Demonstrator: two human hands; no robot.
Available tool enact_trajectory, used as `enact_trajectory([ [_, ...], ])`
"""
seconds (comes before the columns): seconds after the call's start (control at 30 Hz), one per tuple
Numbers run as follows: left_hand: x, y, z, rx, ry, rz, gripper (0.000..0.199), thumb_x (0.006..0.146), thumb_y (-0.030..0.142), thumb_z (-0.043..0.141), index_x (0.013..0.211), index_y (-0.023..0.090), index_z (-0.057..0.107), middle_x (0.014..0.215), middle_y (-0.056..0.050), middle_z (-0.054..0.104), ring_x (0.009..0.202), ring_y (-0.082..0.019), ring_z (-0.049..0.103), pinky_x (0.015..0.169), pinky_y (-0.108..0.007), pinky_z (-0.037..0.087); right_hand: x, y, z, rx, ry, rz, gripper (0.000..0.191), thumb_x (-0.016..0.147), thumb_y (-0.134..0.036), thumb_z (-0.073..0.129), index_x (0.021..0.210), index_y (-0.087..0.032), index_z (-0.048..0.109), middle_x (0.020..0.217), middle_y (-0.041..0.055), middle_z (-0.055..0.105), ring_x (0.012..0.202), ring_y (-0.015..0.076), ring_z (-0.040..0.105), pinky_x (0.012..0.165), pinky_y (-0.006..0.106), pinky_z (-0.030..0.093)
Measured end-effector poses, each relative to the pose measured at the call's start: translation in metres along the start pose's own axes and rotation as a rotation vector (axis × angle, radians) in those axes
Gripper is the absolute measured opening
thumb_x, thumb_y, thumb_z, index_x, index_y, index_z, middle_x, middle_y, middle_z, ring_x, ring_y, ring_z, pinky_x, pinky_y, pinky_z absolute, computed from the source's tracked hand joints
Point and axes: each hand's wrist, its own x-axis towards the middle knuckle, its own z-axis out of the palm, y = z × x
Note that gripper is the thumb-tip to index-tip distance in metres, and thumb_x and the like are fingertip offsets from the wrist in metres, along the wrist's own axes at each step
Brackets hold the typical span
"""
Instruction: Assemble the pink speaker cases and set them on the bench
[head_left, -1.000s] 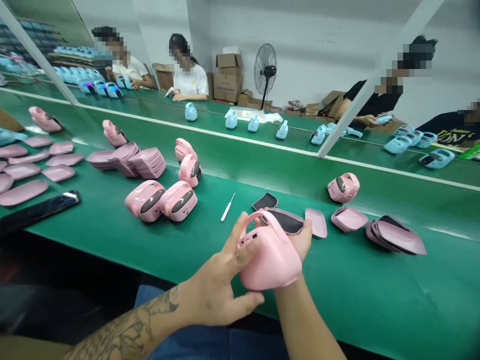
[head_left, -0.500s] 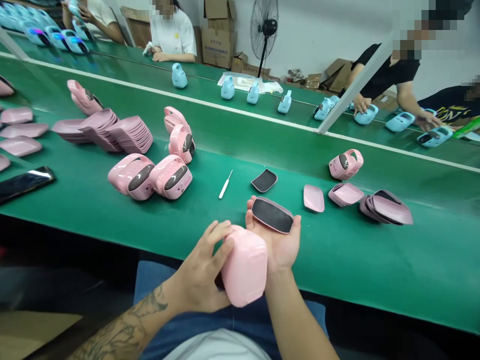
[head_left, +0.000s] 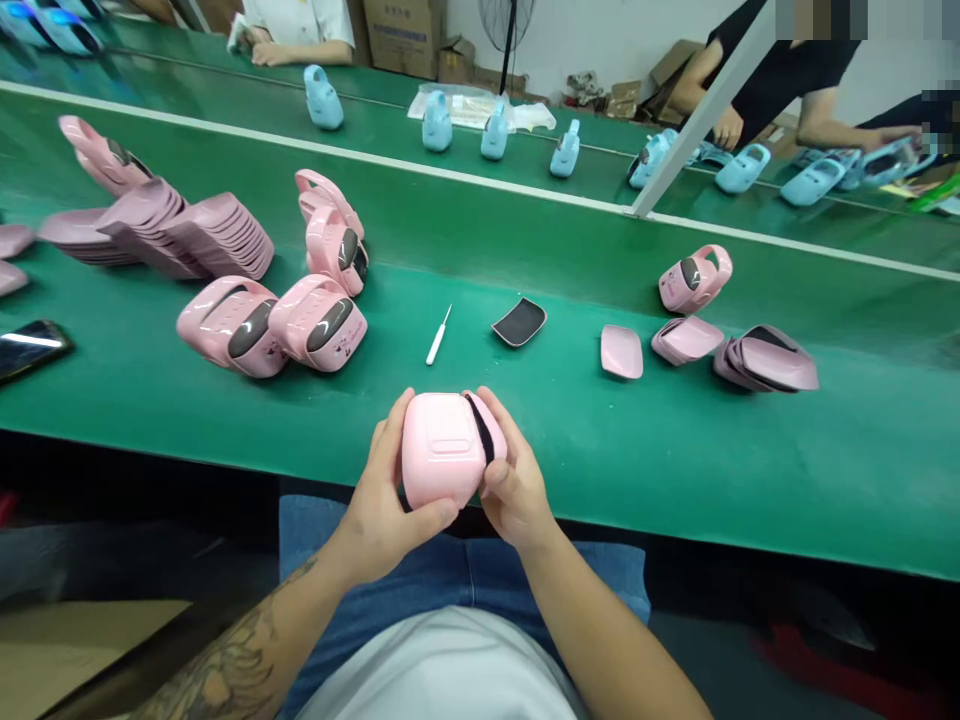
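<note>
My left hand (head_left: 379, 505) is wrapped round a glossy pink plastic housing (head_left: 441, 450) above the table's front edge. Against the housing's right side, my right hand (head_left: 523, 492) presses a curved pink cover (head_left: 495, 432) with a black inner lining. A dark gap shows between cover and housing, widest toward the top. Beyond the hands lie a white-handled screwdriver (head_left: 435, 347) with a thin shaft and a curved cover (head_left: 520, 323) with its black side up. Another pink cover (head_left: 621, 352) rests to their right.
Several pink handled devices (head_left: 319, 325) stand at left, near stacked mauve covers (head_left: 225, 235) and a black phone (head_left: 34, 350). More covers (head_left: 769, 358) and one pink device (head_left: 694, 280) are at right. Past a white rail (head_left: 487, 180), people handle blue devices (head_left: 742, 168).
The cover that lay on my open right palm is now held against the housing's right side. The housing has turned and moved slightly left. The view has tilted down.
</note>
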Motion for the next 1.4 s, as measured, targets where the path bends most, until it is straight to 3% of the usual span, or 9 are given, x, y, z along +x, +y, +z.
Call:
enact_trajectory([
  [0.2, -0.003, 0.004, -0.001, -0.038, -0.109, -0.005, 0.125, 0.077, 0.058, 0.091, 0.177, 0.03, 0.022, 0.166, -0.016, 0.043, 0.151, -0.046, 0.047, 0.129, -0.066, 0.036, -0.003, -0.005, -0.007, -0.124, -0.111, -0.04, 0.108, 0.073, -0.062, 0.097, 0.164, -0.029, 0.049, 0.175, 0.0113, 0.049, 0.16, 0.0358, 0.05, 0.133, 0.055, 0.042],
  [0.4, -0.008, 0.011, 0.001, -0.214, -0.145, -0.061, 0.127, 0.073, 0.051, 0.097, 0.176, 0.033, 0.024, 0.172, -0.014, 0.038, 0.158, -0.046, 0.041, 0.129, -0.06, 0.04, -0.006, -0.009, -0.014, -0.353, -0.153, -0.049, 0.13, 0.061, -0.077, 0.096, 0.168, -0.028, 0.042, 0.177, 0.0161, 0.043, 0.16, 0.0381, 0.049, 0.13, 0.057, 0.045],
  [0.53, -0.009, 0.02, -0.004, -0.272, -0.234, -0.156, 0.128, 0.078, 0.045, 0.098, 0.177, 0.035, 0.017, 0.18, -0.012, 0.031, 0.166, -0.044, 0.029, 0.136, -0.063, 0.025, -0.006, -0.011, -0.025, -0.576, -0.15, -0.142, 0.138, 0.055, -0.088, 0.089, 0.169, -0.027, 0.041, 0.178, 0.0194, 0.039, 0.164, 0.0407, 0.043, 0.132, 0.062, 0.04],
  [0.67, -0.006, 0.029, -0.009, -0.507, -0.385, -0.272, 0.109, 0.087, 0.05, 0.089, 0.173, 0.034, 0.024, 0.179, -0.014, 0.033, 0.163, -0.044, 0.036, 0.126, -0.055, 0.044, -0.013, -0.022, -0.028, -0.91, -0.226, -0.31, 0.132, 0.062, -0.08, 0.091, 0.172, -0.032, 0.037, 0.177, 0.017, 0.04, 0.165, 0.0383, 0.04, 0.134, 0.062, 0.037],
  [0.77, -0.002, 0.035, -0.004, -0.589, -0.316, -0.338, 0.097, 0.081, 0.055, 0.092, 0.159, 0.03, 0.038, 0.161, -0.017, 0.052, 0.139, -0.04, 0.06, 0.102, -0.045, 0.06, -0.021, -0.032, -0.024, -1.09, -0.294, -0.412, 0.133, 0.068, -0.07, 0.094, 0.176, -0.034, 0.026, 0.177, 0.0174, 0.039, 0.165, 0.0382, 0.04, 0.133, 0.062, 0.04],
  [0.87, -0.001, 0.036, 0.004, -0.524, -0.196, -0.378, 0.098, 0.068, 0.047, 0.102, 0.144, 0.03, 0.042, 0.141, -0.012, 0.06, 0.117, -0.03, 0.067, 0.088, -0.036, 0.061, -0.027, -0.038, -0.021, -1.185, -0.346, -0.456, 0.131, 0.073, -0.071, 0.09, 0.177, -0.032, 0.021, 0.177, 0.0207, 0.035, 0.165, 0.0399, 0.04, 0.13, 0.065, 0.043],
  [1.03, -0.006, 0.032, 0.008, -0.499, -0.197, -0.296, 0.094, 0.07, 0.04, 0.101, 0.144, 0.033, 0.044, 0.146, -0.01, 0.058, 0.122, -0.029, 0.065, 0.093, -0.037, 0.06, -0.035, -0.04, -0.023, -1.251, -0.389, -0.516, 0.128, 0.081, -0.073, 0.085, 0.179, -0.028, 0.015, 0.18, 0.0228, 0.027, 0.166, 0.043, 0.036, 0.128, 0.067, 0.045],
  [1.17, -0.007, 0.033, 0.006, -0.468, -0.244, -0.288, 0.115, 0.068, 0.035, 0.102, 0.162, 0.037, 0.036, 0.161, -0.011, 0.049, 0.134, -0.033, 0.061, 0.102, -0.041, 0.058, -0.041, -0.041, -0.022, -1.284, -0.367, -0.546, 0.129, 0.086, -0.065, 0.086, 0.179, -0.023, 0.007, 0.173, 0.0233, 0.041, 0.162, 0.0401, 0.044, 0.125, 0.064, 0.05],
  [1.4, 0.002, 0.037, 0.009, -0.481, -0.268, -0.311, 0.097, 0.067, 0.045, 0.101, 0.147, 0.028, 0.05, 0.144, -0.012, 0.061, 0.12, -0.03, 0.064, 0.095, -0.039, 0.058, -0.04, -0.05, -0.015, -1.366, -0.341, -0.564, 0.124, 0.085, -0.062, 0.088, 0.177, -0.015, 0.019, 0.168, 0.0285, 0.047, 0.157, 0.0394, 0.048, 0.126, 0.061, 0.05],
])
